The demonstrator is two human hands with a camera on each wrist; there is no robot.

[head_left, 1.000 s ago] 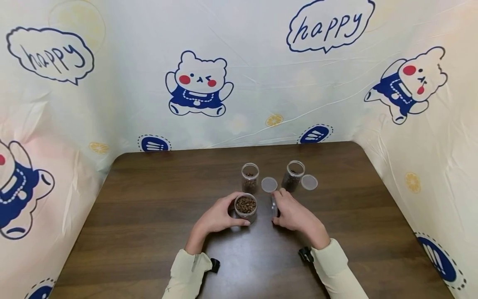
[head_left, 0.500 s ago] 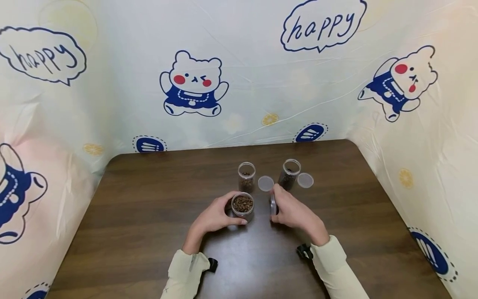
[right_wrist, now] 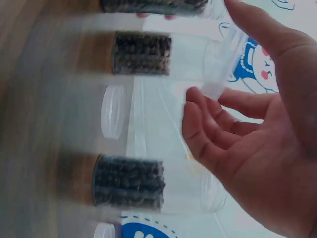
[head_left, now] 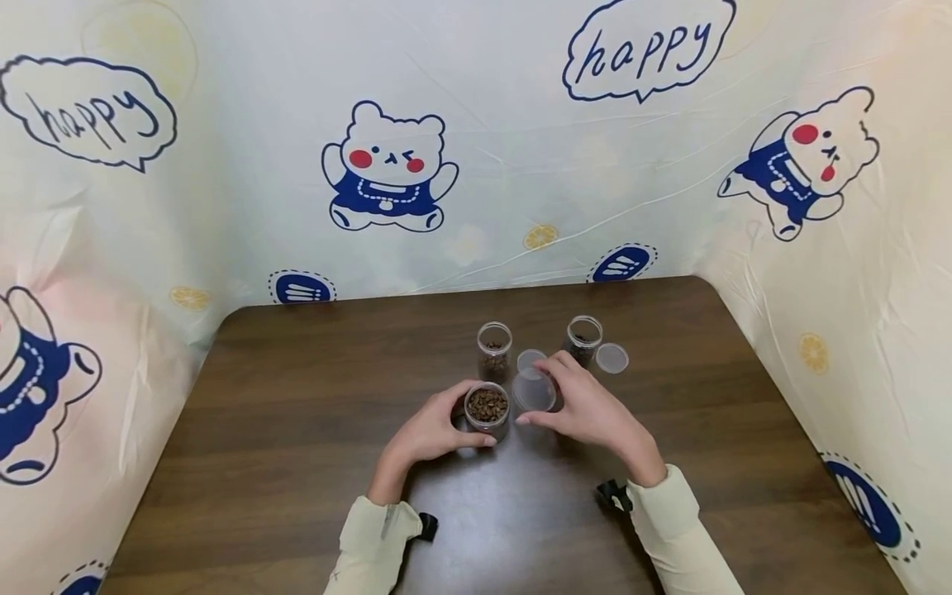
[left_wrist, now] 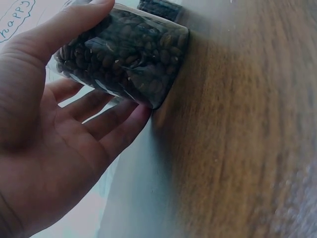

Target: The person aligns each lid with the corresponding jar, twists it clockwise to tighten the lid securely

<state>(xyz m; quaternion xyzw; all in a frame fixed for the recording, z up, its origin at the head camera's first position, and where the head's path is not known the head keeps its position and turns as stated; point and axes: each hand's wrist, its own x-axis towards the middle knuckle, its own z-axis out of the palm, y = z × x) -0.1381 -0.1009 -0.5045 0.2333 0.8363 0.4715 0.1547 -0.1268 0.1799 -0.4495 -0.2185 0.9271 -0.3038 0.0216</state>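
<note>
In the head view my left hand (head_left: 431, 431) grips a clear jar (head_left: 487, 406) filled near the rim with brown coffee beans. The jar stands on the table, uncovered. In the left wrist view, thumb and fingers wrap the jar (left_wrist: 124, 54) on opposite sides. My right hand (head_left: 595, 411) holds a clear round lid (head_left: 534, 392) by its edge between thumb and fingers, just right of the full jar and raised above the table. From the right wrist, the lid (right_wrist: 229, 62) shows as a pale translucent disc, partly overlapping a jar behind.
Behind the held jar stands an uncovered jar (head_left: 494, 351) part-filled with brown beans. Another uncovered jar (head_left: 583, 332) with darker beans is at the back right. One loose lid (head_left: 530, 358) lies between them, another lid (head_left: 612, 359) to the right, on the brown wooden table (head_left: 312, 372).
My right hand has lifted the lid and turned it from edge-on to nearly flat, moving it left toward the full jar. The left hand keeps its grip on the jar.
</note>
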